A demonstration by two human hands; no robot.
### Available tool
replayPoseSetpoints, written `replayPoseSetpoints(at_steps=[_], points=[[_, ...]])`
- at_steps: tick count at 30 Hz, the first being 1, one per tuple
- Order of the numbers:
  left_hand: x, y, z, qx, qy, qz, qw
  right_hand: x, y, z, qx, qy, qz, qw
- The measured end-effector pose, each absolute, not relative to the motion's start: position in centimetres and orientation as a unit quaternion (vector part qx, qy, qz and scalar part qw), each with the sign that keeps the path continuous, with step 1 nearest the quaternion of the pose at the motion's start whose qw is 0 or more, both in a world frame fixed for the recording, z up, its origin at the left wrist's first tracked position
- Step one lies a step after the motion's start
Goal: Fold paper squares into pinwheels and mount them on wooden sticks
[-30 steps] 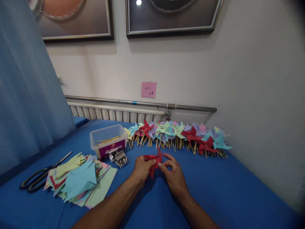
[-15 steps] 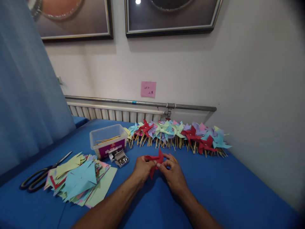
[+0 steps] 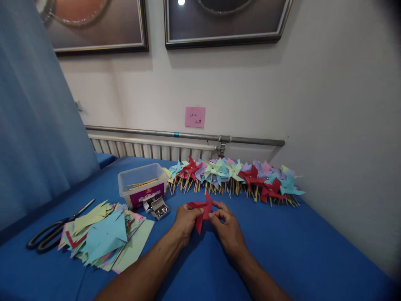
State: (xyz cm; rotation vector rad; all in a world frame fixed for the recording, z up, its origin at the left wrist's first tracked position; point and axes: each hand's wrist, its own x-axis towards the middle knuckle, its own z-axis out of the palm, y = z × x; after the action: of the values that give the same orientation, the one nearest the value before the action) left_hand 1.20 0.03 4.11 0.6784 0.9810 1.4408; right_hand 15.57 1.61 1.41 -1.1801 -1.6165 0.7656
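Note:
Between my hands, above the blue cloth, is a red paper pinwheel [image 3: 206,205] with several folded blades. My left hand [image 3: 187,220] pinches it from the left, thumb pressed on the paper near its middle. Fingers curled, my right hand [image 3: 226,225] is at the pinwheel's right edge, with thumb and forefinger tips against the paper. Whether a pin or stick is in the pinwheel's centre is too small to make out. Left of my hands stand small open boxes of metal pushpins [image 3: 160,209] beside a clear plastic tub [image 3: 149,196] holding thin wooden sticks.
A long row of finished-looking coloured pinwheels [image 3: 233,171] on sticks lies along the back. At left are a pile of cut coloured paper [image 3: 106,236] and black-handled scissors [image 3: 59,228]. A blue curtain [image 3: 40,125] hangs at left; a radiator pipe [image 3: 250,141] runs along the wall.
My right fingertips have shifted slightly right, from the pinwheel's middle to its edge, showing more red paper. My left hand has moved slightly left and keeps its grip.

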Motion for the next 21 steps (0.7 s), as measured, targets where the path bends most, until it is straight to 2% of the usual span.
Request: replayPoseSetpoints(at_steps=[16,18,21], points=[[1.2,0.3,3.5,0.311,0.425,0.615,0.587,15.8,1.9,1.6,-0.473,-0.679,0.293,0.478],[1.1,0.4,3.4,0.312,0.426,0.612,0.588,15.8,1.7,2.0,-0.487,-0.649,0.320,0.489],[1.1,0.3,3.4,0.326,0.425,0.599,0.596,15.8,1.6,2.7,-0.471,-0.592,0.425,0.497]])
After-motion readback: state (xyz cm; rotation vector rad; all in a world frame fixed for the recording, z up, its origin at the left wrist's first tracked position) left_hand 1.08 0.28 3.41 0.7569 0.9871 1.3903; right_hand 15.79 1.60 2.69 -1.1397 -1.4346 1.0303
